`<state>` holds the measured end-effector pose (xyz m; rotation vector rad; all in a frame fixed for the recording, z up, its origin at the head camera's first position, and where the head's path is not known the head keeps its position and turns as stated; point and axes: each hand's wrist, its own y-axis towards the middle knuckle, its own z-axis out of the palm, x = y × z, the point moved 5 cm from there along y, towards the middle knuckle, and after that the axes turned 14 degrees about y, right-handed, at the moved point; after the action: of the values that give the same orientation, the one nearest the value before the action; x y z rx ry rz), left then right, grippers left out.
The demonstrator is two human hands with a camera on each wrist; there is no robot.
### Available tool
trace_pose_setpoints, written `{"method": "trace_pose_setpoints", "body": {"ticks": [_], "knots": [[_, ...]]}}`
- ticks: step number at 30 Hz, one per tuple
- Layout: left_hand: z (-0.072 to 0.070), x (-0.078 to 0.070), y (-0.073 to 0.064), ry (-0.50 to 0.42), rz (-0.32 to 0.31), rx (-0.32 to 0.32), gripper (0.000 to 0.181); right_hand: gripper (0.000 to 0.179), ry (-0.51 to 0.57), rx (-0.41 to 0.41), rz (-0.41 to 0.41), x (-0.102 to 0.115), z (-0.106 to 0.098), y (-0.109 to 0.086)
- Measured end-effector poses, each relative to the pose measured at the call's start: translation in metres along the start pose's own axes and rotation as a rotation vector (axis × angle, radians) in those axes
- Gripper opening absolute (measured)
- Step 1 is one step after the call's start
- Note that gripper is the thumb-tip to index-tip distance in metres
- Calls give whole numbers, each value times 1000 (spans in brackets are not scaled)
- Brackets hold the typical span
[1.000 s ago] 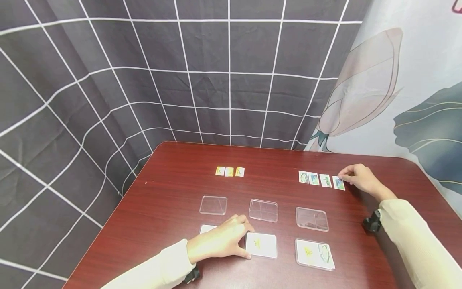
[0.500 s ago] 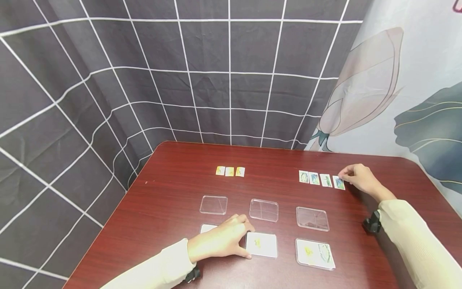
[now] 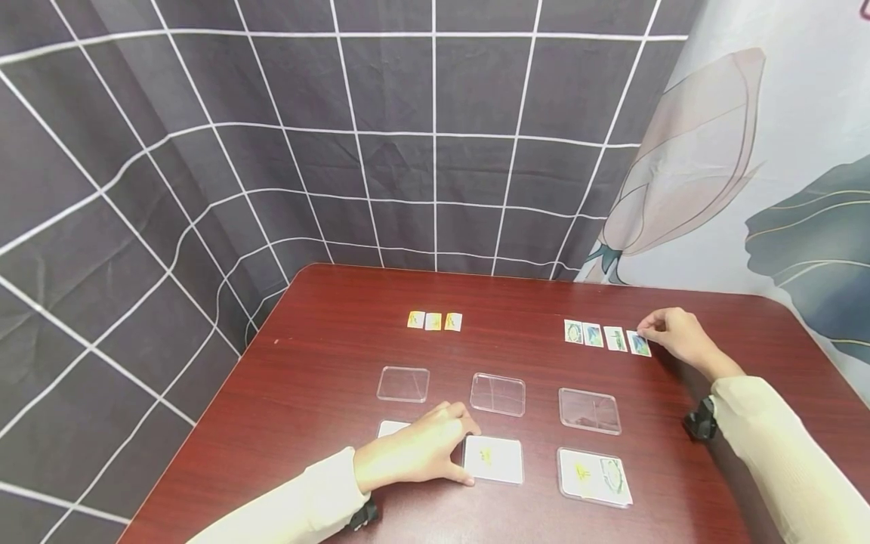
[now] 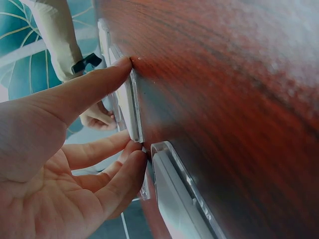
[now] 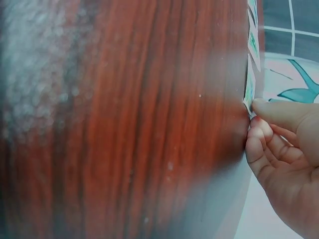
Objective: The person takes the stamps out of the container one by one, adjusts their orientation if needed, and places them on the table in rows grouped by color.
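Left hand (image 3: 418,447) grips the clear case (image 3: 494,459) just to its right, thumb and fingers spread to the near and far corners.
A careless nudge could shift the neighbouring case (image 3: 390,428), partly hidden by that hand. Farther off, the right hand (image 3: 680,338) pinches the end picture card (image 3: 640,344) at its fingertips; barely caught, it might slip and skew the next card (image 3: 615,339).
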<state>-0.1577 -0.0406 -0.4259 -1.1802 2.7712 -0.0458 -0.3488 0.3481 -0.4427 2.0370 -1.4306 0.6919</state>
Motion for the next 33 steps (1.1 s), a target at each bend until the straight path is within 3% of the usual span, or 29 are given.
{"method": "trace_pose_setpoints", "body": {"ticks": [20, 33], "knots": [[1, 0, 1, 7, -7, -7, 51, 8, 21, -31, 2, 0, -4, -3], [2, 1, 1, 8, 4, -12, 53, 15, 102, -42, 15, 1, -7, -9]]}}
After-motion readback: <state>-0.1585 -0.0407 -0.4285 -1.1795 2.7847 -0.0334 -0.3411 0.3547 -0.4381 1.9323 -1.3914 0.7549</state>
